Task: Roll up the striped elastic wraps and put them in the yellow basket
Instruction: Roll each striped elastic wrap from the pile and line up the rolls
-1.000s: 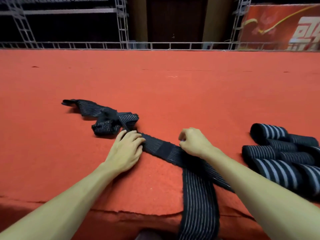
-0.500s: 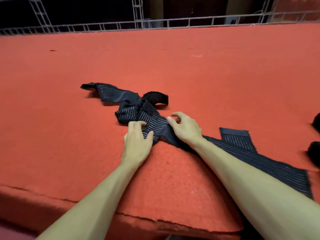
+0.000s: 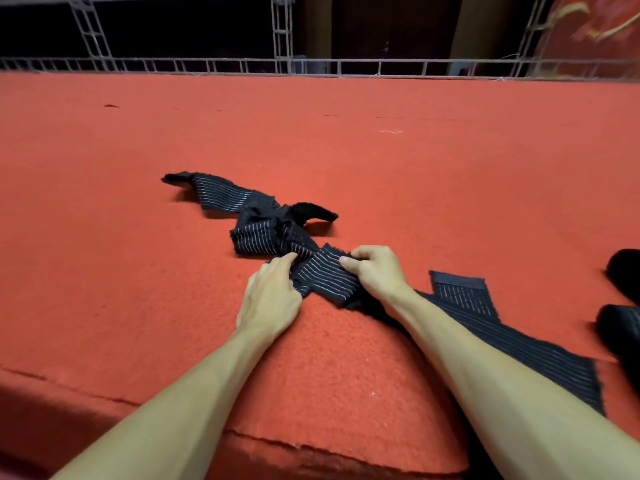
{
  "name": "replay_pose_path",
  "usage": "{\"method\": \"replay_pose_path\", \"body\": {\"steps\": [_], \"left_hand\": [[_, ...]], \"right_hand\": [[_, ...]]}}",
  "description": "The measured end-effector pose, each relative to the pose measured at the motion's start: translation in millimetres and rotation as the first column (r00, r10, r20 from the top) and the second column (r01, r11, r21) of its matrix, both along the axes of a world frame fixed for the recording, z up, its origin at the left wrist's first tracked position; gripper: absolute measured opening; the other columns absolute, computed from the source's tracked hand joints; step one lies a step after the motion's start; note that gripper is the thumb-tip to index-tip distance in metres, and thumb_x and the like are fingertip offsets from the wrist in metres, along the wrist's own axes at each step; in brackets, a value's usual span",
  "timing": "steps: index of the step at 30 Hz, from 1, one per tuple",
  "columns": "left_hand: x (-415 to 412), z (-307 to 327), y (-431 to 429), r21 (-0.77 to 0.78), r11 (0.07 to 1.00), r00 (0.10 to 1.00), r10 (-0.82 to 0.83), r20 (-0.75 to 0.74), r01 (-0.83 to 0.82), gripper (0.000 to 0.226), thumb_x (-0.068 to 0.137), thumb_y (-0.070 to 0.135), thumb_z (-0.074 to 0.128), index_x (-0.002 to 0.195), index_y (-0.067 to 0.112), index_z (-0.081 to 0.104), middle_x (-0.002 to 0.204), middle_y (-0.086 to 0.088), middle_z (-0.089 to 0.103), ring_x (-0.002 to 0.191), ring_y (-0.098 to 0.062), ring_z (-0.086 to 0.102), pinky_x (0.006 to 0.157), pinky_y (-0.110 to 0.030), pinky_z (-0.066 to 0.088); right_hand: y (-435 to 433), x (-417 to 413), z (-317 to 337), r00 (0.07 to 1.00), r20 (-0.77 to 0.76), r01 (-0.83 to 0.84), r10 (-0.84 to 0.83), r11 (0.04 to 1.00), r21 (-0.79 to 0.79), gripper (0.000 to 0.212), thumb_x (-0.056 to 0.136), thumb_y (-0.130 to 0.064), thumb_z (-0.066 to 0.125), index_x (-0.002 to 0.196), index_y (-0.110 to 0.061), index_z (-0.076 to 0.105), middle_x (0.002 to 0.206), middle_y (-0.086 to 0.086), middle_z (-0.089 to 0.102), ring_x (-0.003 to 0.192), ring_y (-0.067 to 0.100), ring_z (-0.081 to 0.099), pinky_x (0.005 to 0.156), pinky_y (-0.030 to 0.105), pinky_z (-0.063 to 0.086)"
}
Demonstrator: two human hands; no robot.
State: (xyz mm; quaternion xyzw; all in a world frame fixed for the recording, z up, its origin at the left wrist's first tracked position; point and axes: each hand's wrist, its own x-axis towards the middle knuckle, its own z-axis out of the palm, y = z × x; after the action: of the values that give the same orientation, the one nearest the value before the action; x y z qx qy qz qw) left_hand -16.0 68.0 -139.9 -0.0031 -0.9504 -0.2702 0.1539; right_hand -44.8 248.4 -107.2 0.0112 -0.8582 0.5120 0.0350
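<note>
left hand | right hand | both pinching striped wrap between them (partly bunched beyond)

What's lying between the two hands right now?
In the head view, a short stretch of the striped wrap spans between the left hand and right hand, each gripping an edge of it.

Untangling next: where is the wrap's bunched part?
Head view, left of centre on the carpet: the wrap's bunched part lies just beyond the left hand and right hand.
</note>
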Motion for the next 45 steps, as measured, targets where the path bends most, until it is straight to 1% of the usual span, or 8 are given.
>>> {"method": "replay_pose_path", "body": {"steps": [5,12,17,21,30,36,41,45], "left_hand": [[-3.0,1.6,0.1,-0.001,1.000,1.000,0.016,0.025,-0.016,0.057,0.087,0.007,0.044,0.142,0.022,0.043,0.134,-0.003,0.055,0.125,-0.026,0.046,0.107,-0.042,0.036],[-0.3,-0.8,1.0,-0.029,1.000,1.000,-0.001,-0.011,0.000,0.034,0.097,0.022,0.039,0.127,0.025,0.055,0.129,0.005,0.058,0.120,-0.020,0.047,0.108,-0.036,0.033],[0.1,1.2,2.0,-0.047,0.999,0.999,-0.026,-0.040,0.024,0.028,0.097,0.021,0.042,0.120,0.023,0.059,0.124,0.009,0.058,0.116,-0.014,0.047,0.108,-0.032,0.029],[0.4,4.2,2.2,-0.005,0.999,0.997,-0.047,-0.059,0.047,0.024,0.095,0.018,0.046,0.113,0.025,0.060,0.119,0.011,0.058,0.116,-0.012,0.048,0.109,-0.031,0.028],[5.2,9.7,-2.3,0.474,0.879,0.990,0.019,-0.141,0.051,0.050,0.068,-0.012,0.043,0.101,0.020,0.063,0.109,0.007,0.058,0.108,-0.014,0.055,0.093,-0.021,0.038],[8.5,10.6,-1.7,0.292,0.956,0.993,0.019,-0.113,0.015,0.054,0.070,-0.006,0.048,0.116,0.020,0.058,0.120,0.006,0.045,0.123,-0.014,0.035,0.113,-0.035,0.021],[27.9,8.7,3.6,-0.093,0.994,0.958,-0.082,-0.276,0.058,0.051,0.069,-0.001,0.055,0.117,0.016,0.059,0.122,-0.004,0.046,0.124,-0.020,0.036,0.114,-0.040,0.010],[47.0,27.6,30.8,0.064,0.987,0.949,-0.125,-0.288,0.149,0.045,0.071,0.010,0.048,0.113,0.019,0.061,0.115,0.002,0.051,0.114,-0.016,0.040,0.110,-0.036,0.019]], "right_hand": [[25.0,7.5,-3.8,0.994,0.037,0.110,-0.105,0.877,-0.468,0.032,0.087,-0.006,0.065,0.059,-0.016,0.053,0.058,0.001,0.052,0.058,0.016,0.047,0.056,0.028,0.038],[21.0,19.6,-3.7,0.978,-0.162,0.142,-0.132,0.989,0.051,0.027,0.081,-0.015,0.074,0.106,-0.019,0.066,0.103,0.000,0.056,0.082,0.011,0.053,0.070,0.013,0.037],[11.5,22.0,5.1,0.926,-0.355,0.137,0.126,0.765,0.629,0.035,0.078,-0.006,0.065,0.108,-0.026,0.064,0.109,-0.001,0.044,0.101,0.020,0.050,0.074,0.033,0.046],[-0.4,18.9,17.3,0.944,-0.094,-0.187,0.317,0.747,0.638,0.020,0.082,-0.011,0.053,0.092,-0.015,0.070,0.092,0.005,0.065,0.095,0.028,0.060,0.077,0.032,0.047],[-26.2,2.4,17.1,0.992,0.123,-0.084,-0.006,0.705,0.704,0.047,0.085,-0.051,0.059,0.101,-0.007,0.064,0.114,0.021,0.063,0.102,0.037,0.062,0.075,0.034,0.046],[-14.4,17.1,33.8,0.986,0.163,-0.070,-0.042,0.780,0.622,0.023,0.082,-0.031,0.061,0.077,-0.009,0.057,0.083,0.014,0.060,0.074,0.029,0.057,0.062,0.029,0.044],[19.4,42.2,58.3,0.978,0.196,0.052,-0.064,0.996,0.067,0.017,0.084,-0.014,0.058,0.068,-0.008,0.054,0.064,0.013,0.055,0.053,0.028,0.062,0.057,0.039,0.059],[56.6,68.0,107.3,0.996,0.083,-0.013,0.022,0.994,-0.109,0.016,0.088,-0.009,0.055,0.072,-0.011,0.054,0.080,0.021,0.063,0.064,0.035,0.069,0.060,0.040,0.060]]}}
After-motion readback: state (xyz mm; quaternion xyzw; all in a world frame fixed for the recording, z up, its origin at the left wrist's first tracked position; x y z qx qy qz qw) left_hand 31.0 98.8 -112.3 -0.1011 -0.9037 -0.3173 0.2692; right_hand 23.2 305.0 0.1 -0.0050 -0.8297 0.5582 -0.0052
